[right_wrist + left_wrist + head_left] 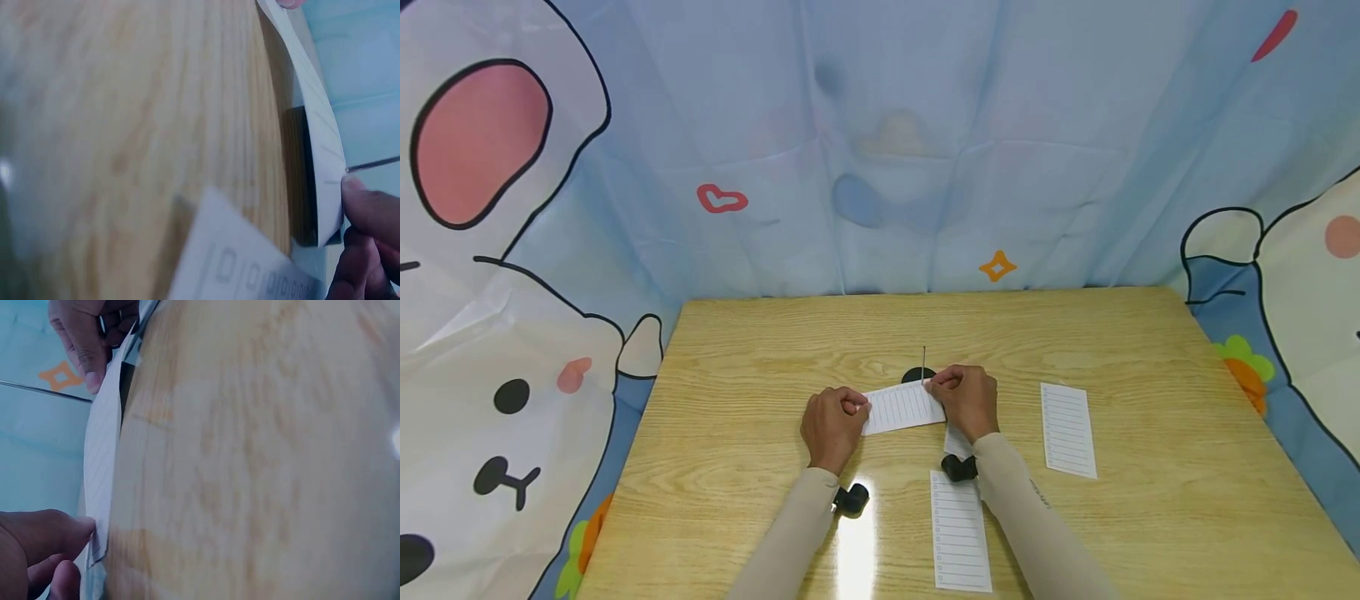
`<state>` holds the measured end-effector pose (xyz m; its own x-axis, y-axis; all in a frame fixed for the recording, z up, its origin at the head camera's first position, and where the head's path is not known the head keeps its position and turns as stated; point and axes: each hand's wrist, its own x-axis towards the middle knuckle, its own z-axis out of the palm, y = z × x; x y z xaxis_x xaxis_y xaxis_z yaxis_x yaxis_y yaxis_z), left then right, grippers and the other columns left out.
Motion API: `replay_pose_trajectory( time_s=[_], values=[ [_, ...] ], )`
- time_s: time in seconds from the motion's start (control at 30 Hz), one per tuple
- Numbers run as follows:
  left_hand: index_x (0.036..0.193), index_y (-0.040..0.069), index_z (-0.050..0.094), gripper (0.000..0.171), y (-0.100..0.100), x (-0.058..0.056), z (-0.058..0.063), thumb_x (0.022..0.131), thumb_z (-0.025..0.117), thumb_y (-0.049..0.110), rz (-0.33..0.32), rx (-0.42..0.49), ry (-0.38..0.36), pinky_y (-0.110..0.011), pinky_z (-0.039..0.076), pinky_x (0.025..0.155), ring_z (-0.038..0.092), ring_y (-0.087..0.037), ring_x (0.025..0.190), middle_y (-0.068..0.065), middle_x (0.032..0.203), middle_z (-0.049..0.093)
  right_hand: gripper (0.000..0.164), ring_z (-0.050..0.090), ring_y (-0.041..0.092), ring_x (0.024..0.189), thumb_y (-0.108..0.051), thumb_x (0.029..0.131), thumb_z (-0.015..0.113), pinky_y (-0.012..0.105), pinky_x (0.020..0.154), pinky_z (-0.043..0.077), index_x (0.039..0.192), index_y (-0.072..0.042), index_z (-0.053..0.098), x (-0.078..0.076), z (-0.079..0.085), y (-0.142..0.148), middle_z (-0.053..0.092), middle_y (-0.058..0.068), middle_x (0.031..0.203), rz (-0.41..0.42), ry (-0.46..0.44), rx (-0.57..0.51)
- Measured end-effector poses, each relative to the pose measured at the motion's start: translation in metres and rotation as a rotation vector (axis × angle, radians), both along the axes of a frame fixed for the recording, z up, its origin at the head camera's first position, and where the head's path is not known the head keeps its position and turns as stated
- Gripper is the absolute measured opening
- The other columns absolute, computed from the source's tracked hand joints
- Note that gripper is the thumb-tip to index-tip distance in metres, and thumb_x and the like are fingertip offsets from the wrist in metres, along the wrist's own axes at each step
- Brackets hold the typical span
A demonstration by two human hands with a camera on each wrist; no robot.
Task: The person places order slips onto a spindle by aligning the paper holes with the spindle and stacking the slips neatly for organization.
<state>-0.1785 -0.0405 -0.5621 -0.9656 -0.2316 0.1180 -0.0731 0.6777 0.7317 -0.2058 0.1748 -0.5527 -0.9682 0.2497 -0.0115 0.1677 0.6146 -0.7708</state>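
Note:
A white lined paper slip point(901, 407) is held at both ends just above the wooden table. My left hand point(833, 427) pinches its left end between thumb and fingers. At the other end, my right hand point(967, 400) pinches the slip beside a thin metal spike point(923, 362). This spike rises from a dark round base point(913, 375), partly covered by the paper. In the right wrist view the spike point(375, 164) meets the slip point(322, 144) at my thumb tip; I cannot tell whether it goes through. The slip bows slightly between my hands.
Another checklist slip point(955, 442) lies partly under my right wrist. Nearer the front is a further slip point(961, 533), and one more slip point(1068, 430) lies to the right. A printed curtain point(880, 167) hangs behind the wooden table point(737, 350).

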Motion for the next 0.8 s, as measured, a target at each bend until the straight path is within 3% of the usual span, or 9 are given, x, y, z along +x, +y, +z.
replay_pose_trajectory(
  time_s=[0.37, 0.57, 0.8],
  values=[
    [0.098, 0.025, 0.084, 0.015, 0.001, 0.019, 0.010, 0.085, 0.088, 0.029, -0.087, 0.042, 0.019, -0.030, 0.044, 0.070, 0.058, -0.016, 0.086, 0.007, 0.087, 0.074, 0.012, 0.064, 0.018, 0.075, -0.025, 0.090, 0.087, 0.027, 0.066, 0.049, 0.091, -0.014, 0.083, 0.014, 0.012, 0.007, 0.075, 0.005, 0.083, 0.050, 0.036, -0.089],
    [0.102, 0.024, 0.083, 0.018, 0.005, 0.031, 0.017, 0.085, 0.089, 0.028, -0.143, 0.073, 0.033, -0.026, 0.040, 0.069, 0.059, -0.020, 0.088, 0.005, 0.094, 0.077, 0.014, 0.064, 0.019, 0.075, -0.026, 0.089, 0.088, 0.026, 0.066, 0.049, 0.092, -0.013, 0.084, 0.024, 0.024, 0.008, 0.074, 0.006, 0.084, 0.077, 0.073, -0.136],
    [0.105, 0.024, 0.082, 0.022, 0.009, 0.045, 0.022, 0.084, 0.089, 0.027, -0.203, 0.110, 0.078, -0.027, 0.048, 0.078, 0.063, -0.019, 0.093, 0.008, 0.100, 0.079, 0.017, 0.065, 0.017, 0.076, -0.026, 0.087, 0.089, 0.023, 0.067, 0.051, 0.098, -0.014, 0.083, 0.041, 0.033, 0.008, 0.073, 0.005, 0.084, 0.098, 0.083, -0.151]
  ],
)
